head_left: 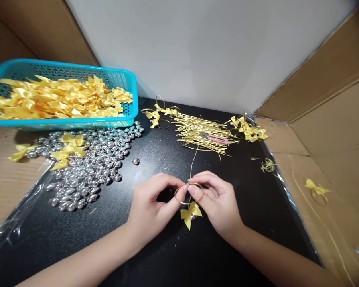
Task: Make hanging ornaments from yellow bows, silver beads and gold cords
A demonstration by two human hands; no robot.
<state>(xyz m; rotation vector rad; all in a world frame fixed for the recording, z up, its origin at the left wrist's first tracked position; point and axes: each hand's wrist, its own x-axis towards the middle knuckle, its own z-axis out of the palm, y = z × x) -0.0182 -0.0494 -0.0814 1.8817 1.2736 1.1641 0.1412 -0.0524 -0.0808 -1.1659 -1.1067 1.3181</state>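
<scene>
A gold ring (184, 203) is sitting between the two hands, over the near middle of the tabletop (155, 263), its oval outline stretching sideways from one hand to the other. The left grip (155, 201) is closing narrowly, thumb and forefinger pinching the ring's far left part. The right grip (219, 201) is pinching just beside it, its thumb crossing the ring and its fingertips almost meeting the left ones; which fingers are pressing the cord (192, 162) cannot be told. That cord is running away from the pinch, its long axis pointing forward and slightly right. On the near side of the grip a yellow bow (186, 215) is hanging at the ring, one tail pointing back toward the person, and a silver bead (193, 217) is showing at its middle. Straight beyond the grip a bundle (191, 127) of cut cords is lying mostly crosswise, with pink snips (217, 138) resting on top. Left of the grip many beads (100, 159) are spreading, some bows (68, 149) lying on them, and farther out a blue basket (131, 97) is holding a heap of bows. Right of the grip, on cardboard (344, 231), another bowed ring (319, 197) is lying.
</scene>
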